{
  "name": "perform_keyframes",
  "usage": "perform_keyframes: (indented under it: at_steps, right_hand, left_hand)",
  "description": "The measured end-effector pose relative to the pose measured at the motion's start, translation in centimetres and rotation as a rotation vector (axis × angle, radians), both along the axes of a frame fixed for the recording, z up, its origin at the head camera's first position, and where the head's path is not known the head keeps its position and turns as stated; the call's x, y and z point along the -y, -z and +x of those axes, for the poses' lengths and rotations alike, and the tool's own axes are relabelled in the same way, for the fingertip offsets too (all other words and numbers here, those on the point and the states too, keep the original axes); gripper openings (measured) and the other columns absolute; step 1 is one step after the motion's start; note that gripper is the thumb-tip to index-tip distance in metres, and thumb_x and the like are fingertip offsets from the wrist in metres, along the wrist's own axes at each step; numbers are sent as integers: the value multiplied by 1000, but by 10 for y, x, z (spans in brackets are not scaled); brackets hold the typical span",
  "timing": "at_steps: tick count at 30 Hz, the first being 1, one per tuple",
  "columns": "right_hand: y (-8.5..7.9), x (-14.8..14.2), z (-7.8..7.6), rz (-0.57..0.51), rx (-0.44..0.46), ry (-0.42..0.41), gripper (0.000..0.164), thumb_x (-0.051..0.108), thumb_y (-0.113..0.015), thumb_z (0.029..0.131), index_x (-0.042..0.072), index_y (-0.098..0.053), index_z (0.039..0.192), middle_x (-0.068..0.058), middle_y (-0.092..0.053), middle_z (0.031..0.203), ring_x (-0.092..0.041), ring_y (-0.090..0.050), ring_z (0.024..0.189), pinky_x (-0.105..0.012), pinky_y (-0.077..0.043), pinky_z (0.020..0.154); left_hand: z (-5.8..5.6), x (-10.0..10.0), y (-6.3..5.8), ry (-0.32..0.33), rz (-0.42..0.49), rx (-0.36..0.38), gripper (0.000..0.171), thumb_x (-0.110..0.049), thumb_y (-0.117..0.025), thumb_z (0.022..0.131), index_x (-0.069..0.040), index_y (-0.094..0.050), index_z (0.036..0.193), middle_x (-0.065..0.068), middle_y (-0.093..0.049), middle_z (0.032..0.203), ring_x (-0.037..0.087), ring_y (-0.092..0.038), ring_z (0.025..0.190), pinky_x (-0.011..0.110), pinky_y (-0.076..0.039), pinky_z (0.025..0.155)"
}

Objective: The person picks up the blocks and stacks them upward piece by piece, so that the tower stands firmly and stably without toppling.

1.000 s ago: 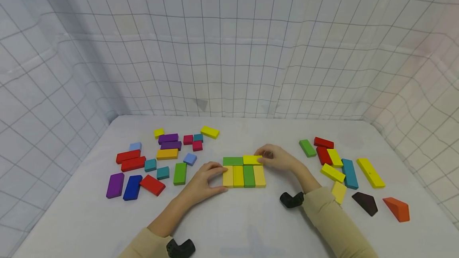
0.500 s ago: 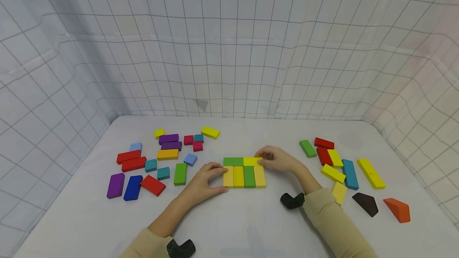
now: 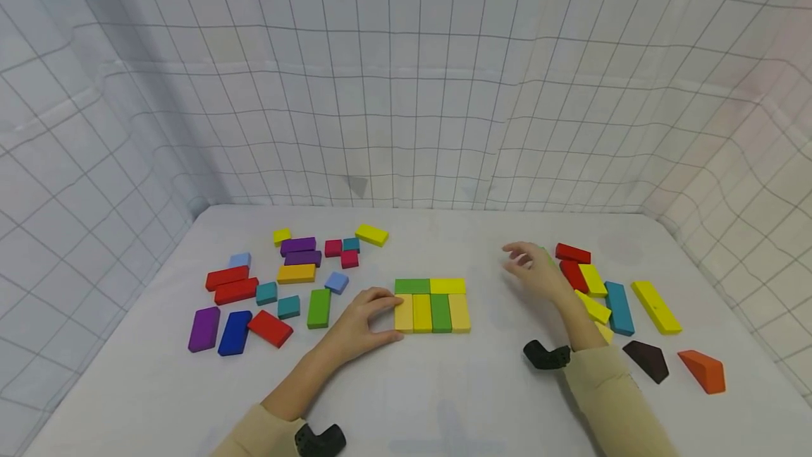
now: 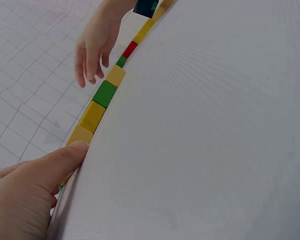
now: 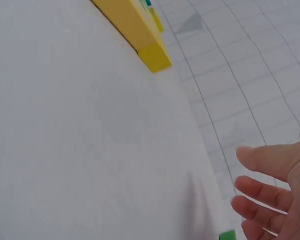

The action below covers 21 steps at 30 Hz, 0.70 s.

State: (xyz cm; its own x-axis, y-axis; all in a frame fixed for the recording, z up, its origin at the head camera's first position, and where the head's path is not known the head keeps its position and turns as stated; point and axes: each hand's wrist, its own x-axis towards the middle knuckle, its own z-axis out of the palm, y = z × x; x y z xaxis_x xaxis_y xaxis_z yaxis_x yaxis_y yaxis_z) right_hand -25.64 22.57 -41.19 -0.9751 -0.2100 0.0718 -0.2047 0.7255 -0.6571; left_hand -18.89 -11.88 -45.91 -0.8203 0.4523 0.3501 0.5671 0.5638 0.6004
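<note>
A flat rectangle of wooden blocks lies mid-table. Its near row has a pale yellow block (image 3: 403,314) at the left end, a yellow block (image 3: 421,314), a green block (image 3: 440,312) and another pale yellow block (image 3: 459,313). Behind them lie a green block (image 3: 412,286) and a yellow block (image 3: 447,286), end to end. My left hand (image 3: 359,323) holds the left pale yellow block, thumb (image 4: 70,156) at its near end and fingers at its left side. My right hand (image 3: 536,272) is over the table to the right, fingers loosely bent, holding nothing. It partly hides a green block (image 3: 545,254).
At left lie several loose blocks, among them red (image 3: 270,328), dark blue (image 3: 235,333), purple (image 3: 204,328) and green (image 3: 319,308) ones. To the right are a teal block (image 3: 619,308), a long yellow block (image 3: 656,307), a black piece (image 3: 647,361) and an orange piece (image 3: 702,371).
My right hand has let go of the yellow block at the far right corner of the rectangle and moved right, towards the loose blocks. The left hand has stayed in place.
</note>
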Motion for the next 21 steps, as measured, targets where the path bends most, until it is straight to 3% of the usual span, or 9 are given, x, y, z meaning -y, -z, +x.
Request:
perform_keyframes:
  at_steps: [5,15,21]
  right_hand:
    - [4,-39,8,52,-22,127,40,15,-62,87,1,-51,123,-20,-50,113,-34,-47,101,-46,-46,84]
    - [16,-53,10,135,-170,130,42,10,-67,82,-7,-54,118,-24,-54,107,-32,-50,88,-45,-47,80]
    - [19,-50,10,103,-141,123,33,3,-63,83,-1,-58,115,-22,-56,110,-29,-49,85,-40,-47,76]
  left_hand:
    - [-1,0,0,1,8,-7,51,-26,-78,72,-12,-62,117,5,-54,115,20,-48,107,38,-44,93]
    - [-1,1,0,1,12,-41,51,-27,-78,71,-11,-63,117,5,-55,114,20,-49,105,39,-46,91]
    - [-1,1,1,6,20,-32,51,-27,-79,71,-12,-63,117,5,-54,114,20,-49,105,39,-45,92]
